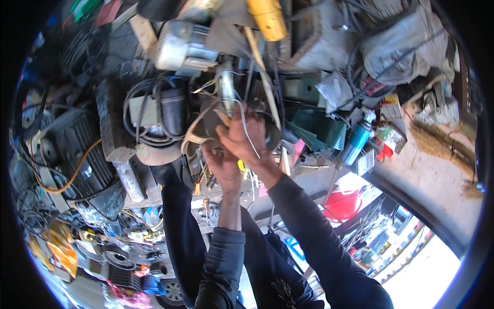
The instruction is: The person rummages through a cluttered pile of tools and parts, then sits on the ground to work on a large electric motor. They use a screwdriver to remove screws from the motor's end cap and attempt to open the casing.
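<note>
Near the middle of the picture, my right hand [246,135] reaches in among dark metal parts with its fingers curled together. A thin white wire [249,131] runs down over the back of this hand from a shiny metal cylinder [227,86]. Just below and to the left is my left hand [222,164], fingers bent and close together beside a tan curved piece [194,138]. The two hands nearly touch. What either one grips is hidden behind the fingers and partly blurred. Colored wire ends [206,86] stick out near the cylinder.
A ribbed electric motor [77,149] stands at left, a silver motor [180,46] at the back. A coiled black cable [135,110] lies left of my hands. At right are a green sheet [321,129] and a teal spray can [358,136]. A red basin [342,206] sits lower right.
</note>
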Motion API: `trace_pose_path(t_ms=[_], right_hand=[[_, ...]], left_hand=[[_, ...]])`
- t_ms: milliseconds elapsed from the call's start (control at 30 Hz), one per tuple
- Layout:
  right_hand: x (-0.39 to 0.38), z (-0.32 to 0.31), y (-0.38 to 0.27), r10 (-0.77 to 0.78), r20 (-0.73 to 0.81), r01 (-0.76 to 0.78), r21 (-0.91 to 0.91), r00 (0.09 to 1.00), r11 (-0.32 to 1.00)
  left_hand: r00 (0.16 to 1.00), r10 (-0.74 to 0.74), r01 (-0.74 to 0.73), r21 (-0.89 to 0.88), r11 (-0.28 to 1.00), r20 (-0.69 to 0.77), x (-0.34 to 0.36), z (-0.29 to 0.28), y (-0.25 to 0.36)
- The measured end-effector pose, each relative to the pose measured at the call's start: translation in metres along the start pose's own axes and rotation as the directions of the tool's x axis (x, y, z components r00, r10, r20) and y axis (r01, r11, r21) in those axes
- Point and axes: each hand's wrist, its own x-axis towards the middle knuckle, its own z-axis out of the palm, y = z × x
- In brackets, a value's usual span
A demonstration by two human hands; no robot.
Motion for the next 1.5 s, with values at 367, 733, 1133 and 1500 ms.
trace_pose_path(t_ms=[367, 733, 1133, 1500], right_hand=[[-0.081, -0.025, 0.003, 0.142, -0.231, -0.006, 0.504, 0.963, 0.864], [-0.123, 0.008, 0.075, 0.549, -0.105, -0.474, 0.389, 0.829, 0.79], [-0.141, 0.011, 0.009, 0.538, -0.082, -0.432, 0.5, 0.839, 0.751], [-0.144, -0.015, -0.041, 0.301, -0.074, -0.157, 0.723, 0.951, 0.673]], left_hand=[[0.984, 0.135, -0.176, 0.572, 0.801, 0.114, 0.013, -0.035, -0.053], [0.987, 0.094, -0.162, 0.764, 0.624, 0.133, 0.033, -0.035, -0.035], [0.781, -0.584, -0.386, 0.906, -0.172, 0.221, 0.051, -0.016, 0.067], [0.024, -0.656, -0.935, -0.215, -0.282, 0.755, 0.057, 0.138, -0.013]])
